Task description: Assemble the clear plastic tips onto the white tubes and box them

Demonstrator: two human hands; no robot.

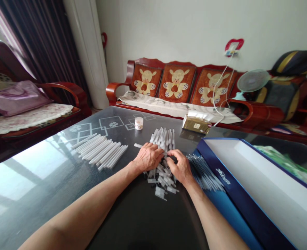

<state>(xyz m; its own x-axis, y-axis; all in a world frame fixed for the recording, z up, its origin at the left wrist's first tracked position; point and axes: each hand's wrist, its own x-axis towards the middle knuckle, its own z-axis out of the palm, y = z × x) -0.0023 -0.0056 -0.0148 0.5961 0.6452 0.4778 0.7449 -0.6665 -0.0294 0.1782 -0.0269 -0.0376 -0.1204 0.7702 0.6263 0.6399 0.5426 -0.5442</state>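
Left hand [149,157] grips a white tube [137,145] (right hand [180,167] pinches a small piece [165,153] beside it)

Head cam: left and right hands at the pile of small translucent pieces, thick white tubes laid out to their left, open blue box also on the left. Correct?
Not the box: the head view shows the open blue box on the right. The left hand and right hand, pile and thick white tubes are as you said.
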